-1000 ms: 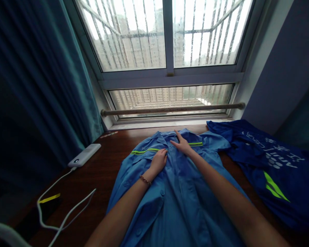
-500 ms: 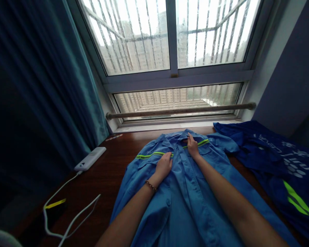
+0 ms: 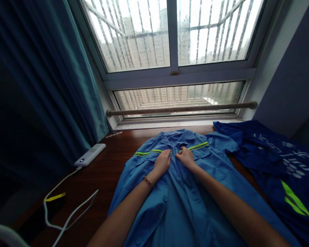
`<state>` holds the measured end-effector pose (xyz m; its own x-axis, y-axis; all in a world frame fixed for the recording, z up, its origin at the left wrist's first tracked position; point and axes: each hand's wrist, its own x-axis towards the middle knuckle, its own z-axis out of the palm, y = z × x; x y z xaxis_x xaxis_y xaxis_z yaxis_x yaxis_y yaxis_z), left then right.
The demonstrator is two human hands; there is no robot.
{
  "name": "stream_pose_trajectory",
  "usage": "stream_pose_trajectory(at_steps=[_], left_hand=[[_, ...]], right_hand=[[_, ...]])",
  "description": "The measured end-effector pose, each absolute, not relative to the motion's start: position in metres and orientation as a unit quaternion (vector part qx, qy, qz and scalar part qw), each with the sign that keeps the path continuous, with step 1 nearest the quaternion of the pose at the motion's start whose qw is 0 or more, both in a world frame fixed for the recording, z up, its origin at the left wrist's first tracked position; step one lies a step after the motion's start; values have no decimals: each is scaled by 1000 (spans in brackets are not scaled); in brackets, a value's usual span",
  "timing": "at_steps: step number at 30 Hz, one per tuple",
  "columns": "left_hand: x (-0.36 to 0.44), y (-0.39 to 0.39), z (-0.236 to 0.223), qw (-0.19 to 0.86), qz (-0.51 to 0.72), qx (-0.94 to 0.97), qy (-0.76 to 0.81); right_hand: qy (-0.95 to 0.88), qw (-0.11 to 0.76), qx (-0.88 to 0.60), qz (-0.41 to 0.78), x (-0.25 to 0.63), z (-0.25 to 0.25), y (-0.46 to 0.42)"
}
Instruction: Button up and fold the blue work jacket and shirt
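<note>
The fingers of the left hand point(image 3: 162, 162) were bent and pressed together on the shirt's front edge; the thumb was hidden, so a pinch could not be told. On the right hand point(image 3: 186, 157), the thumb and forefinger stood slightly apart at the facing edge, and whether they gripped cloth could not be told. The light blue shirt point(image 3: 179, 206) lay front up on the dark wooden surface point(image 3: 103, 175), collar point(image 3: 173, 138) toward the window point(image 3: 173, 37), its long axis running from there toward the person, its lower part out of view. A yellow-green stripe point(image 3: 145, 152) crossed the chest. To the right, a darker blue garment point(image 3: 265, 164) with white print touched its short sleeve point(image 3: 225, 141). Well apart to the left, a white device point(image 3: 90, 155) with a cable point(image 3: 63, 180) plugged in lay near the curtain point(image 3: 79, 85).
</note>
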<state>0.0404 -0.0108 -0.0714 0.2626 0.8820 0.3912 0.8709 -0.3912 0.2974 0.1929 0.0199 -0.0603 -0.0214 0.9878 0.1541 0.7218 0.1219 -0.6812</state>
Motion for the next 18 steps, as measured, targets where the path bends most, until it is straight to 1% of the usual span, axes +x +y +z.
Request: stream_pose_trajectory(at_steps=[4,7,10,12,14,16,18], left_hand=[[39,-12,-70,31,274,796,539],[39,-12,-69,53,291,785,544],[48,-22,-51,63,300,774,554],[60,-41,-19,68,292,794,529],[75,-75,28,93,253,855,443],[86,-119,77,147,162,930,296],[87,-165,113,207,77,955,196]], right_hand=[[-682,311,-610,259,199,-64,27],[-663,334,-607,284,208,-66,33],[-662,350,-564,348,213,-67,35],[-666,358,-514,405,214,-66,34],[-665,376,-465,448,214,-64,33],[-660,398,-428,472,215,-63,33],[-657,412,-401,488,216,-62,32]])
